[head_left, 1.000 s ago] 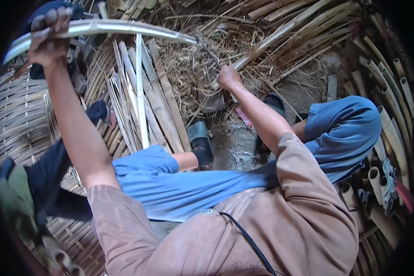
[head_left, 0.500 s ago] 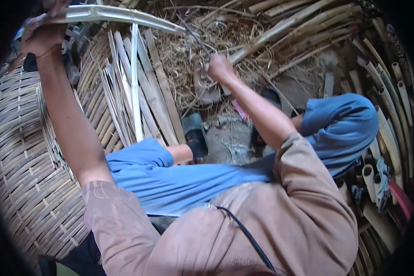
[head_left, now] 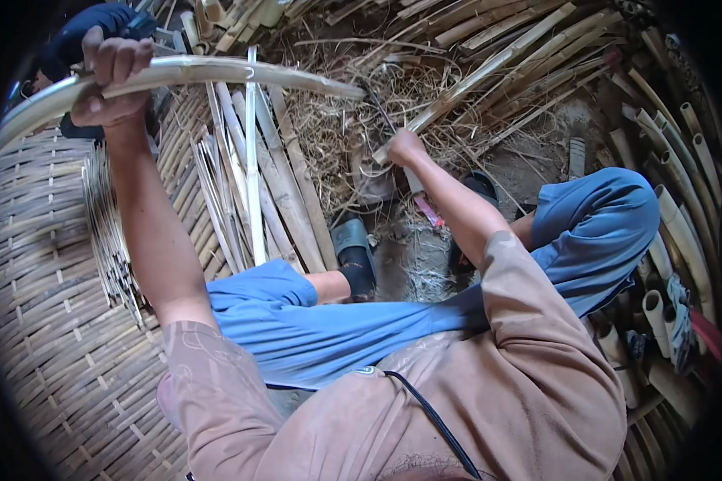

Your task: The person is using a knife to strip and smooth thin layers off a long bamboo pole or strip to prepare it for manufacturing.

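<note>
My left hand [head_left: 114,74], at the upper left, is closed around a long split bamboo length [head_left: 208,70]. The pale bamboo arcs across the upper view, and its right end lies by the blade of a knife [head_left: 383,112]. Whether blade and bamboo touch, I cannot tell. My right hand [head_left: 407,147] is shut on the knife's handle, which the fingers mostly hide. The thin dark blade points up and left. Beneath the knife is a heap of curly bamboo shavings [head_left: 321,120].
Split bamboo slats [head_left: 293,184] lie left of my sandalled foot [head_left: 353,240]. Woven bamboo matting [head_left: 56,321] spreads along the left. Bamboo poles [head_left: 505,56] fill the back right, and hollow bamboo tubes [head_left: 682,232] stack along the right. A bundle of thin strips [head_left: 108,232] lies by my left forearm.
My left hand and the bamboo length sit lower and further right in view. My right hand and knife have also shifted slightly down and right; the whole view has shifted somewhat.
</note>
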The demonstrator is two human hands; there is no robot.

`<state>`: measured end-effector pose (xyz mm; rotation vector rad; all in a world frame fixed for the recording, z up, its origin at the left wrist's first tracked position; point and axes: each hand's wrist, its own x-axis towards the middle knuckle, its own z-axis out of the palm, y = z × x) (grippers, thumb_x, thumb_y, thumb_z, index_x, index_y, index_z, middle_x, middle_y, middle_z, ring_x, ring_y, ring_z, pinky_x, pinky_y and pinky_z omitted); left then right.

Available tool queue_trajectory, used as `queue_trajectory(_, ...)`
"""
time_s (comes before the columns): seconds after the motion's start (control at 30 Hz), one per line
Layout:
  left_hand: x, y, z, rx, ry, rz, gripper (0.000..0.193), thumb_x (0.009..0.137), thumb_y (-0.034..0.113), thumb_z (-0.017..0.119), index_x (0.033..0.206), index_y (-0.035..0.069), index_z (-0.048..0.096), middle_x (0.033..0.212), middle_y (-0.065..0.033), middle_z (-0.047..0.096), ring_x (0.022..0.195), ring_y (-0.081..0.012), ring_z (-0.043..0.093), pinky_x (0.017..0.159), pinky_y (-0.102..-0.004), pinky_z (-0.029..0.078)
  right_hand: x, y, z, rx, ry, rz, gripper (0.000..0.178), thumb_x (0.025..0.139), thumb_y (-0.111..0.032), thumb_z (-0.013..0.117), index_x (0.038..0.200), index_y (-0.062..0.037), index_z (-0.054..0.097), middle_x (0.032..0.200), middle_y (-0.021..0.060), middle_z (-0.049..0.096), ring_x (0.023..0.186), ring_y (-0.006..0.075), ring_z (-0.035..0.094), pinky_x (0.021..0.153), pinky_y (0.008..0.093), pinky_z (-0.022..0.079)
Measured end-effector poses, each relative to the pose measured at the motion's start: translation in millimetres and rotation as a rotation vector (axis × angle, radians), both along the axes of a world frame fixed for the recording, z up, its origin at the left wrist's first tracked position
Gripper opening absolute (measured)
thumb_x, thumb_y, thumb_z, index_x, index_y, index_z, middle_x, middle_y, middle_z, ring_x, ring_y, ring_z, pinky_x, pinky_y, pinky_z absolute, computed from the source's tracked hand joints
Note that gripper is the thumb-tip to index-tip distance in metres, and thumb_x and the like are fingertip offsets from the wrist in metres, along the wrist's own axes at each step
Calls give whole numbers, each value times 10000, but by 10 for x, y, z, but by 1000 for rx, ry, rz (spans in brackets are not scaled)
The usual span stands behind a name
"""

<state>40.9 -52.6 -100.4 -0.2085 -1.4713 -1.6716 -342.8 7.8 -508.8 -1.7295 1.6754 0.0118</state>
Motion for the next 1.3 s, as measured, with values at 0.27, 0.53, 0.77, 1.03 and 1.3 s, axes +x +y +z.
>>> queue_trajectory(0.27, 429, 220, 111, 73, -110, 517, 352, 577, 88, 595, 857, 157, 393, 703, 34, 331, 661, -126, 362, 812, -329, 318, 410, 237, 190, 1013, -1526, -597, 305, 1037, -360, 545, 959, -67, 580, 654, -28, 481, 525, 104, 489, 497, 279, 478)
queue_trajectory(0.53, 354, 287, 128, 67, -101, 504, 355, 562, 93, 591, 848, 155, 391, 696, 33, 313, 668, -131, 362, 791, -317, 315, 1236, 394, 952, 1246, -1974, -109, 247, 1032, -334, 513, 963, -105, 579, 667, -51, 446, 540, 75, 445, 481, 236, 417)
queue_trajectory(0.77, 205, 145, 55, 3, -87, 338, 420, 565, 97, 667, 892, 163, 410, 659, 73, 317, 592, -100, 328, 747, -293, 320, 820, 371, 430, 1339, -2022, -736, 267, 1041, -319, 488, 864, -120, 512, 648, -58, 431, 530, 67, 444, 463, 214, 421)
queue_trajectory(1.03, 82, 174, 39, -38, -126, 334, 433, 587, 132, 670, 938, 159, 418, 650, 70, 352, 578, -104, 338, 740, -293, 321, 1036, 271, 1808, 1118, -1787, 65, 270, 1020, -365, 532, 922, -114, 541, 704, -54, 469, 556, 50, 460, 459, 201, 392)
queue_trajectory(1.3, -185, 86, 135, -30, -114, 154, 434, 609, 122, 717, 913, 162, 410, 607, 91, 363, 522, -67, 343, 634, -250, 315, 714, 421, 1040, 1306, -1934, -522, 307, 1053, -332, 447, 857, -100, 495, 663, -61, 436, 518, 59, 440, 446, 215, 415)
